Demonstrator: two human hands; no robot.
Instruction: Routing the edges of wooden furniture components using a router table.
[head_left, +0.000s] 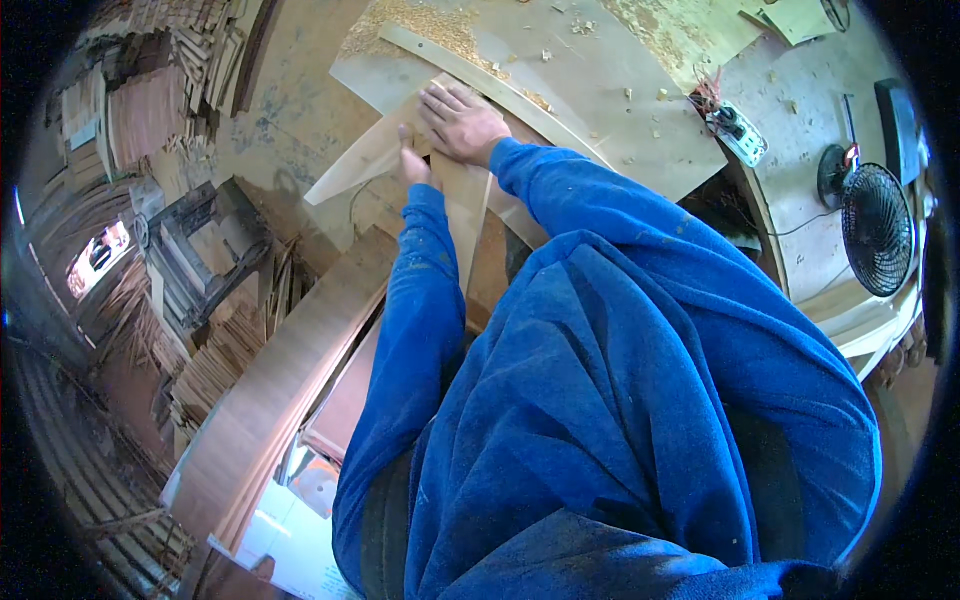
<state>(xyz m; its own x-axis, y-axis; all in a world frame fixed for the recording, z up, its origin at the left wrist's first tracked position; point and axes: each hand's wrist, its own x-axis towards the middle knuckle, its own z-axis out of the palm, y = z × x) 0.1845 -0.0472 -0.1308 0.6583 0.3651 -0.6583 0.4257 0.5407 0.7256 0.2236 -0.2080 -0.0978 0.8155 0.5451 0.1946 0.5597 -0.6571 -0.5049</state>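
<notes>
A pale wooden piece with a long pointed arm lies over the near edge of the workbench, under both of my hands. My right hand is laid flat on its top, fingers together and stretched toward the upper left. Just below and left of it, my left hand grips the piece at its inner edge, thumb up; its other fingers are mostly hidden. Beyond my right hand a long, narrow curved wooden strip runs across the bench, with wood shavings piled behind it.
On the bench to the right are a power strip with plugs and a black fan with its cord. Long boards stand at my left. Stacked wood offcuts and a dark wooden frame lie on the floor farther left.
</notes>
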